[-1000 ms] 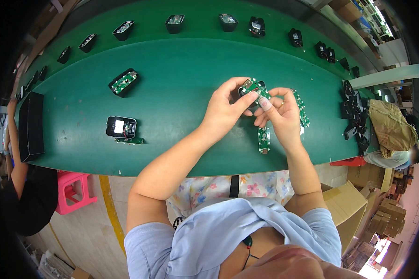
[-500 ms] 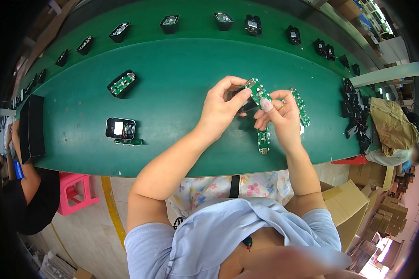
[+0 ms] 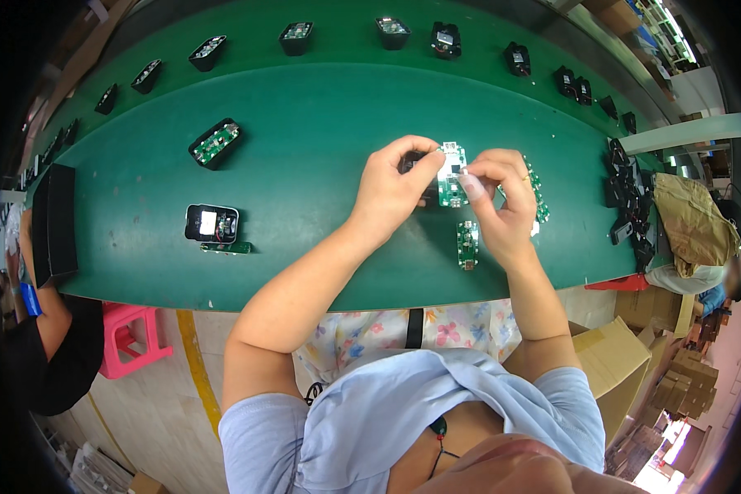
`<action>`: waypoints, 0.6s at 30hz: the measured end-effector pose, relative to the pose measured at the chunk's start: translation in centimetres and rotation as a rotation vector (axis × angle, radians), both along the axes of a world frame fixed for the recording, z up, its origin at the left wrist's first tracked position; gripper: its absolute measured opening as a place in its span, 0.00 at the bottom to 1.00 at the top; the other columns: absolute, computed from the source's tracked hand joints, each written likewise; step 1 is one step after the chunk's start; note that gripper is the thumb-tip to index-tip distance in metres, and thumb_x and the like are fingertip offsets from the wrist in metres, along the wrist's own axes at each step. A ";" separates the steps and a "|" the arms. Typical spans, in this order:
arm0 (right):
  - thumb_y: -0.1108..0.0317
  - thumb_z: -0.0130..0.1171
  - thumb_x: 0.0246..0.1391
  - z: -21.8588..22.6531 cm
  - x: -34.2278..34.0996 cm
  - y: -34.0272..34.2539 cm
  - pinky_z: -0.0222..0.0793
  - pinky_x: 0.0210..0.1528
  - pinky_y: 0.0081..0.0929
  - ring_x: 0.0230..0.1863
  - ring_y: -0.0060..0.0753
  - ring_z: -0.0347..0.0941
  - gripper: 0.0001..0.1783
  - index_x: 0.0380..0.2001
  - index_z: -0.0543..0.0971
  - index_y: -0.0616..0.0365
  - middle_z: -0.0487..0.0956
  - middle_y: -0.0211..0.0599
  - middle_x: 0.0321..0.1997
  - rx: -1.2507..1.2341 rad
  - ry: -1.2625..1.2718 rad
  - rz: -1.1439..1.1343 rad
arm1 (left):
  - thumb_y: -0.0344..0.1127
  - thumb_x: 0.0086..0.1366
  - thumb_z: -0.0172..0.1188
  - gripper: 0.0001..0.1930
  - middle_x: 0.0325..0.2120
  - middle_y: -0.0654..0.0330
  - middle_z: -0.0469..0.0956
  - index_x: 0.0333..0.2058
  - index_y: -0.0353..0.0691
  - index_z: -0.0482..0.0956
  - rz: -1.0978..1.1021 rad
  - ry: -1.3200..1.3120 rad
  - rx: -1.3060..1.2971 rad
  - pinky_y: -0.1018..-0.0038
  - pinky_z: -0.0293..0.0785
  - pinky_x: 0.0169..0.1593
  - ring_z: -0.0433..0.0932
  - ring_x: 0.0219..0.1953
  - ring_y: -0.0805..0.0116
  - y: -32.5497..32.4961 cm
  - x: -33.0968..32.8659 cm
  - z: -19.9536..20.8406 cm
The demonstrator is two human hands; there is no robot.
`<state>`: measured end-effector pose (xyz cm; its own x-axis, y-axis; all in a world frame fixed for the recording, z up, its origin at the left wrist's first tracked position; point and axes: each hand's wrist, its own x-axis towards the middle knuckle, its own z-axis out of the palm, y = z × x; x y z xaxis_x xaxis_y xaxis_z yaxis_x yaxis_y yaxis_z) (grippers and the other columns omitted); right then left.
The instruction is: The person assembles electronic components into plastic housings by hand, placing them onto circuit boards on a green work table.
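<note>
Both hands are raised over the middle of a green worktable. My left hand grips a small black housing and the left edge of a green circuit board. My right hand pinches the same board from its right side with thumb and forefinger. The board faces up between the fingertips, and the black housing is mostly hidden behind my left fingers. A second green circuit board lies flat on the table just below my right hand. More green boards lie to the right of my right wrist.
A black housing with a white part and a small green strip lie at the left. An open black case with a board sits farther back. Several black cases line the far belt. Another person's arm is at left; cardboard boxes right.
The circuit board has been turned upright between my fingers and brought squarely over the black housing. Both hands have stayed in nearly the same place.
</note>
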<state>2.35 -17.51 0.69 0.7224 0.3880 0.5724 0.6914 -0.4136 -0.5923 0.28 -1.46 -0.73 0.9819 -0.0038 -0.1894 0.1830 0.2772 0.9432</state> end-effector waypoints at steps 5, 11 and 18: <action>0.75 0.58 0.50 -0.5 0.0 0.8 0.64 0.31 0.18 0.32 0.22 0.66 0.05 0.31 0.74 0.62 0.71 0.34 0.34 0.229 0.179 0.052 | 0.33 0.59 0.58 0.10 0.29 0.67 0.72 0.40 0.42 0.74 -0.036 -0.075 -0.048 0.83 0.72 0.27 0.71 0.29 0.83 -0.6 -0.4 -0.3; 0.73 0.55 0.52 -0.5 0.6 0.6 0.64 0.33 0.17 0.32 0.21 0.65 0.05 0.32 0.73 0.63 0.69 0.32 0.32 0.293 0.299 -0.013 | 0.30 0.60 0.56 0.15 0.34 0.66 0.72 0.46 0.43 0.72 0.026 -0.166 -0.102 0.84 0.76 0.29 0.72 0.31 0.81 -0.3 -0.5 0.7; 0.73 0.57 0.50 3.2 1.2 0.1 0.64 0.28 0.17 0.27 0.22 0.67 0.05 0.29 0.74 0.62 0.71 0.31 0.30 -0.137 0.162 0.069 | 0.29 0.59 0.56 0.07 0.41 0.59 0.69 0.36 0.40 0.79 0.193 -0.598 0.358 0.84 0.76 0.29 0.74 0.33 0.77 -0.1 -0.1 -0.3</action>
